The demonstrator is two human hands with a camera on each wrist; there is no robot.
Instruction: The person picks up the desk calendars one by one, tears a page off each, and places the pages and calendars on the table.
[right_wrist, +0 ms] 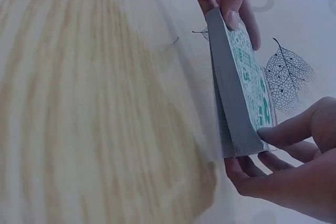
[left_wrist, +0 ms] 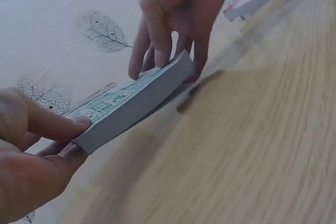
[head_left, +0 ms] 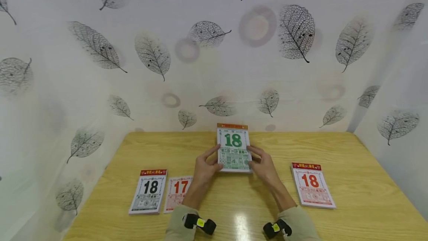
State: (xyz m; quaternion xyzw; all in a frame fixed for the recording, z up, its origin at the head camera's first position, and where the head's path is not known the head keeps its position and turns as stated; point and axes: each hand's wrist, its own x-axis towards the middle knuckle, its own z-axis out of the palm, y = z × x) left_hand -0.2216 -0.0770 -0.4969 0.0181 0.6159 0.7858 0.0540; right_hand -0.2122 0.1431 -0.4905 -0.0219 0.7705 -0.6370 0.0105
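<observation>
Both hands hold a thick tear-off calendar (head_left: 233,151) with a green 18 on its top page and a red-and-gold header strip. My left hand (head_left: 205,168) grips its left edge, thumb on the front page and fingers behind. On the opposite edge, my right hand (head_left: 264,164) grips it the same way. Both wrist views show the pad (left_wrist: 139,103) raised off the table and tilted, its grey-white page edges (right_wrist: 233,93) facing the cameras. At its lower end the backing stands slightly apart from the pages.
On the wooden table (head_left: 240,203), a calendar with a black 18 (head_left: 148,190) lies at left. Beside it is a loose sheet with a red 17 (head_left: 177,190), partly behind the left forearm. A calendar with a red 18 (head_left: 312,185) lies at right. Leaf-patterned cloth (head_left: 214,70) hangs behind.
</observation>
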